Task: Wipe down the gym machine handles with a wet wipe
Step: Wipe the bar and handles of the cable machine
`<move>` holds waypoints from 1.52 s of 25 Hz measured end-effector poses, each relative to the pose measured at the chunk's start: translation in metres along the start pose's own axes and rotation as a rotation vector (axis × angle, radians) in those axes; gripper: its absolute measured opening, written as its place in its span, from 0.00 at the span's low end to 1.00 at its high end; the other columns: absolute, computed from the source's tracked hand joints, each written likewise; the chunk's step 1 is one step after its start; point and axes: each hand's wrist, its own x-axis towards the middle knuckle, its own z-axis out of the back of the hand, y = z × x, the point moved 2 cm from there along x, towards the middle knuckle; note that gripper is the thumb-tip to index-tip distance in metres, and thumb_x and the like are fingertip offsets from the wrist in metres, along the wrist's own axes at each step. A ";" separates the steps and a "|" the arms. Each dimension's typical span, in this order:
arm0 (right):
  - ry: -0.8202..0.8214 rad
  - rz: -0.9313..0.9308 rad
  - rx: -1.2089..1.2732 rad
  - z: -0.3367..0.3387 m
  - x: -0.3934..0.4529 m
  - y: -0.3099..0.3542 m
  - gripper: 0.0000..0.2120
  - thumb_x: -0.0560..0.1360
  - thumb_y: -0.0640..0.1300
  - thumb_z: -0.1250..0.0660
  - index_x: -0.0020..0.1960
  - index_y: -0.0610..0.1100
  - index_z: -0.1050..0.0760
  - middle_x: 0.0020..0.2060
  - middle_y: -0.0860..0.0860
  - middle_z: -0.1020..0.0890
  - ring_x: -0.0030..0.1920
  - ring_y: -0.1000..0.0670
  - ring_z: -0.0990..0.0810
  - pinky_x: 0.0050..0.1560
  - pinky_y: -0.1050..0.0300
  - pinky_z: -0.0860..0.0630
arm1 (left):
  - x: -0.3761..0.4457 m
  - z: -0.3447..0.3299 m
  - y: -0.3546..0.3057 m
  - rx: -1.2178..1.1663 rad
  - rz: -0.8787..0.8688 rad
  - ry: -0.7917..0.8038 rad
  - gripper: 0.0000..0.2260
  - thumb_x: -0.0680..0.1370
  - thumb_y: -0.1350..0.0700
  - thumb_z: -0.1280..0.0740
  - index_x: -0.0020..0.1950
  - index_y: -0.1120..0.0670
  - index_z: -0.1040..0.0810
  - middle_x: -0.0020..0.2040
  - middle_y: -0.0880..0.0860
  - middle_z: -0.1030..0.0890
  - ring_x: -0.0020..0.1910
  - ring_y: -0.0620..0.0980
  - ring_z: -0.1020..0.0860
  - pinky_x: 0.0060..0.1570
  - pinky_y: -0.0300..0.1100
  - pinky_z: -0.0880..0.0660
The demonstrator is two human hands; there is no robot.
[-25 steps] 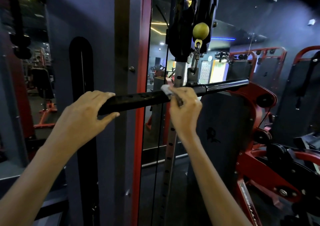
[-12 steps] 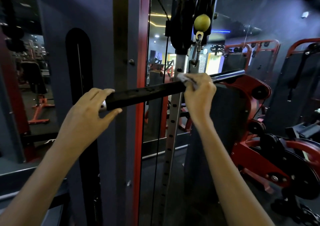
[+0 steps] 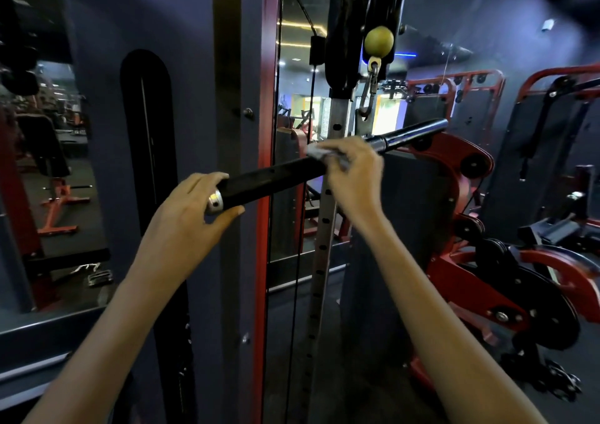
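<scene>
Head view is showing your left hand (image 3: 185, 216) at about 8 o'clock, fingers and thumb curling round the chrome-capped end of the black bar handle (image 3: 276, 180). Your right hand (image 3: 352, 172), near centre, is gripping the bar's middle with a crumpled wet wipe (image 3: 319, 151) pinched beneath its fingers. The bar is hanging tilted, its far end rising toward 2 o'clock, below a yellow ball stopper (image 3: 378, 40) at 12 o'clock.

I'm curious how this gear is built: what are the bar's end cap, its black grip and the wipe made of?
The end cap by the left hand looks like polished metal: it is silvery and mirrors light. The black grip seems matte rubber or foam; it barely shines. The wipe under the right hand looks like thin, crumpled white cloth or paper.
</scene>
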 end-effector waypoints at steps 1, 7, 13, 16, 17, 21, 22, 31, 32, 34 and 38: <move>-0.073 -0.055 -0.042 0.005 0.007 -0.009 0.11 0.72 0.29 0.37 0.50 0.38 0.20 0.45 0.46 0.19 0.46 0.55 0.24 0.54 0.61 0.26 | -0.001 0.000 0.000 -0.008 -0.007 0.003 0.20 0.72 0.58 0.27 0.62 0.60 0.25 0.53 0.55 0.23 0.49 0.48 0.26 0.49 0.40 0.30; 0.000 0.022 -0.056 -0.015 -0.020 0.015 0.13 0.71 0.27 0.38 0.49 0.38 0.19 0.46 0.45 0.18 0.51 0.47 0.22 0.58 0.56 0.27 | -0.005 0.001 0.002 -0.076 -0.016 0.009 0.20 0.72 0.58 0.27 0.63 0.60 0.25 0.53 0.55 0.22 0.50 0.51 0.24 0.51 0.45 0.25; -0.041 0.051 -0.003 0.002 -0.023 0.016 0.13 0.69 0.27 0.37 0.47 0.38 0.18 0.43 0.46 0.16 0.46 0.49 0.19 0.54 0.57 0.24 | -0.009 0.003 0.000 -0.106 -0.001 0.029 0.21 0.72 0.56 0.28 0.64 0.60 0.26 0.54 0.55 0.23 0.50 0.53 0.24 0.51 0.50 0.23; -0.120 -0.056 -0.128 0.013 -0.004 -0.007 0.12 0.71 0.28 0.38 0.48 0.37 0.18 0.43 0.44 0.16 0.45 0.46 0.19 0.54 0.53 0.24 | -0.011 0.004 -0.005 -0.103 0.004 0.031 0.22 0.73 0.56 0.28 0.64 0.59 0.26 0.52 0.54 0.23 0.50 0.52 0.24 0.51 0.50 0.23; -0.099 -0.064 -0.131 0.009 -0.002 -0.008 0.12 0.72 0.28 0.38 0.49 0.37 0.18 0.43 0.44 0.16 0.46 0.46 0.19 0.54 0.53 0.23 | -0.011 0.003 -0.006 -0.100 0.009 0.031 0.22 0.72 0.56 0.28 0.64 0.59 0.26 0.53 0.54 0.23 0.50 0.52 0.24 0.52 0.49 0.23; 0.053 0.198 -0.082 -0.015 -0.030 0.022 0.12 0.71 0.28 0.38 0.49 0.37 0.19 0.44 0.44 0.16 0.48 0.48 0.19 0.56 0.60 0.26 | -0.012 0.001 -0.004 -0.082 0.032 0.036 0.21 0.72 0.58 0.27 0.63 0.60 0.25 0.53 0.55 0.22 0.49 0.50 0.24 0.53 0.49 0.24; 0.088 0.299 -0.057 -0.015 -0.036 0.027 0.13 0.70 0.29 0.39 0.48 0.37 0.19 0.44 0.45 0.16 0.48 0.49 0.19 0.56 0.61 0.26 | -0.012 0.000 -0.004 -0.071 0.027 0.039 0.21 0.71 0.58 0.27 0.63 0.60 0.25 0.53 0.55 0.22 0.49 0.48 0.25 0.52 0.47 0.24; 0.139 0.139 -0.345 0.022 0.030 -0.043 0.10 0.73 0.30 0.38 0.48 0.36 0.19 0.45 0.42 0.17 0.47 0.46 0.19 0.56 0.55 0.24 | -0.021 -0.013 -0.006 -0.040 0.058 0.048 0.23 0.72 0.58 0.28 0.66 0.58 0.27 0.57 0.53 0.22 0.54 0.49 0.23 0.58 0.42 0.29; 0.147 0.089 -0.344 0.020 0.030 -0.040 0.10 0.74 0.31 0.38 0.49 0.36 0.19 0.46 0.42 0.17 0.48 0.46 0.20 0.56 0.61 0.27 | -0.022 -0.014 -0.006 -0.041 0.059 0.045 0.23 0.72 0.58 0.28 0.66 0.58 0.27 0.57 0.53 0.22 0.55 0.49 0.23 0.58 0.42 0.29; 0.177 0.080 -0.335 0.012 0.018 -0.026 0.10 0.75 0.33 0.39 0.53 0.37 0.20 0.48 0.43 0.17 0.49 0.47 0.21 0.54 0.68 0.34 | -0.022 -0.015 -0.004 -0.042 0.060 0.034 0.23 0.72 0.58 0.28 0.66 0.59 0.26 0.57 0.54 0.22 0.55 0.50 0.23 0.58 0.42 0.29; 0.272 0.274 -0.286 -0.002 -0.007 -0.003 0.11 0.75 0.31 0.39 0.54 0.38 0.20 0.49 0.44 0.17 0.51 0.48 0.21 0.53 0.68 0.33 | -0.024 -0.014 -0.002 -0.040 0.080 0.006 0.23 0.71 0.60 0.27 0.65 0.59 0.26 0.57 0.54 0.22 0.55 0.49 0.24 0.57 0.41 0.29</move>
